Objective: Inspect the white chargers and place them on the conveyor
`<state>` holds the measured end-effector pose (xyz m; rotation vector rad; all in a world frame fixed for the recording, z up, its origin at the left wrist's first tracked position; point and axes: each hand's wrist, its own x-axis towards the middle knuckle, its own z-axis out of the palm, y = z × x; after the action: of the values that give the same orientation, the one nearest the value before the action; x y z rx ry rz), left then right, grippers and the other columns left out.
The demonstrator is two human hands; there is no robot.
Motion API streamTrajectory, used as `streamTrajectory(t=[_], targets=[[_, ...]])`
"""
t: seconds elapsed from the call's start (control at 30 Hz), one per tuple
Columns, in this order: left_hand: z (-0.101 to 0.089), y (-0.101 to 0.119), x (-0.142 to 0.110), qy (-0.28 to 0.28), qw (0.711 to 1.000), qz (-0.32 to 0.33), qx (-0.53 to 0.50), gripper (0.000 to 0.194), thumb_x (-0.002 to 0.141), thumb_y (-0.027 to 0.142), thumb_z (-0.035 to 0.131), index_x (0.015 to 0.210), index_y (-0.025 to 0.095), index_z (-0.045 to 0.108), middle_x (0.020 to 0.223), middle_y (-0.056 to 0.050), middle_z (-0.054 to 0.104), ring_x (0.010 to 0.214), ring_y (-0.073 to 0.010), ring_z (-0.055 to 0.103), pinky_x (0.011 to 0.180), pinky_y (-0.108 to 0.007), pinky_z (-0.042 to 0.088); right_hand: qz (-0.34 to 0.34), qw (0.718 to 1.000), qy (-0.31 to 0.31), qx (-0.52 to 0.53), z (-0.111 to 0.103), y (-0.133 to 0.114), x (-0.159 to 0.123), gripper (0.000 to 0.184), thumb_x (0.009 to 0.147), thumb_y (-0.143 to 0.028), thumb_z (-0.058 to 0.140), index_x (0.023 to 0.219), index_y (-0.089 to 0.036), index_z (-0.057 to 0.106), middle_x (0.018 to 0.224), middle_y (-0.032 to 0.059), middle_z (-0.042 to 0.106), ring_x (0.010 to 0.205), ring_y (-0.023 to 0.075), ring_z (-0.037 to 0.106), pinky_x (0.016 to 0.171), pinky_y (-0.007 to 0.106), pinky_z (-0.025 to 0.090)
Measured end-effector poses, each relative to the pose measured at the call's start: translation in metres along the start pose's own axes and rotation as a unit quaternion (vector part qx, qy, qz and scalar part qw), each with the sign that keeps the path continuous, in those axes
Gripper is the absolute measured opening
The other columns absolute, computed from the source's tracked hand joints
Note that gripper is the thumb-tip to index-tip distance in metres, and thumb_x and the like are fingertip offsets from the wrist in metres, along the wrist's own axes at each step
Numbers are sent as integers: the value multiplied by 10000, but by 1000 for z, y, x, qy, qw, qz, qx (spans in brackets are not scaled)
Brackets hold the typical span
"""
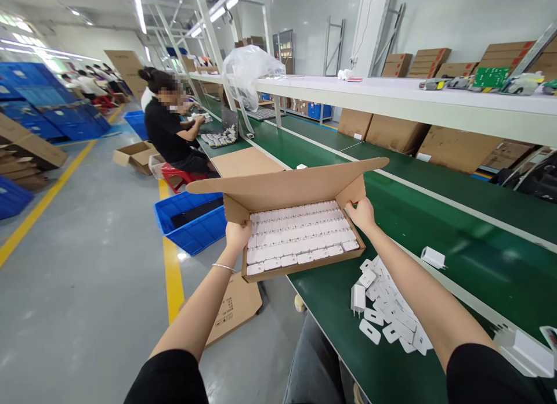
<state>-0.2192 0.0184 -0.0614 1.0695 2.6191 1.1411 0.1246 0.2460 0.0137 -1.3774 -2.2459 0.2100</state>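
Note:
Between my two hands is an open cardboard box (300,269), its lid flap raised at the back. Rows of white plug chargers (296,233) fill it, packed close together. My left hand (238,237) grips the box's left wall, with the fingers partly hidden behind it. At the right rear corner, my right hand (362,213) pinches the side wall near the raised lid. The box is tilted slightly and reaches over the left edge of the green bench. Below my right forearm lies a heap of white plastic cover plates (394,311), with a loose white charger (358,298) beside it.
A green conveyor belt (418,218) runs along the bench, with another charger (433,257) on it. Left of the bench stands a blue bin (191,218), and flat cardboard (235,308) lies on the floor. A co-worker (169,125) sits farther along. A white shelf (391,99) spans the belt.

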Motion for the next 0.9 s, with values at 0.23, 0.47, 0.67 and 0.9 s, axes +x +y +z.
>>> streamTrajectory(t=[0.23, 0.47, 0.67, 0.9], targets=[[8, -7, 1, 9, 999, 29, -37, 102, 811, 166, 496, 796, 209, 588, 893, -101, 718, 927, -275, 683, 797, -328, 554, 23, 998, -54, 12, 34, 17, 3, 214, 992, -296, 629, 817, -173, 621, 774, -9, 633, 724, 160, 600, 749, 312, 494], [15, -19, 2, 7, 999, 20, -30, 144, 809, 164, 505, 685, 237, 490, 754, -50, 615, 839, -244, 628, 831, -342, 548, 13, 997, -79, 15, 59, 28, 7, 213, 1006, -338, 662, 882, -165, 670, 921, 27, 704, 890, 188, 661, 869, 364, 534], [17, -27, 2, 10, 1000, 7, -22, 101, 812, 206, 523, 716, 229, 543, 761, -58, 624, 923, -280, 652, 909, -371, 562, 3, 994, -103, 37, 65, 35, 9, 267, 1028, -391, 633, 900, -159, 664, 935, 43, 694, 899, 193, 661, 885, 374, 530], [16, -32, 3, 11, 1000, 0, -19, 124, 816, 228, 536, 859, 196, 647, 890, -108, 714, 1127, -343, 661, 1010, -401, 567, 11, 991, -109, 75, 70, 39, 8, 236, 1018, -352, 625, 883, -163, 665, 914, 34, 694, 896, 190, 653, 879, 363, 519]])
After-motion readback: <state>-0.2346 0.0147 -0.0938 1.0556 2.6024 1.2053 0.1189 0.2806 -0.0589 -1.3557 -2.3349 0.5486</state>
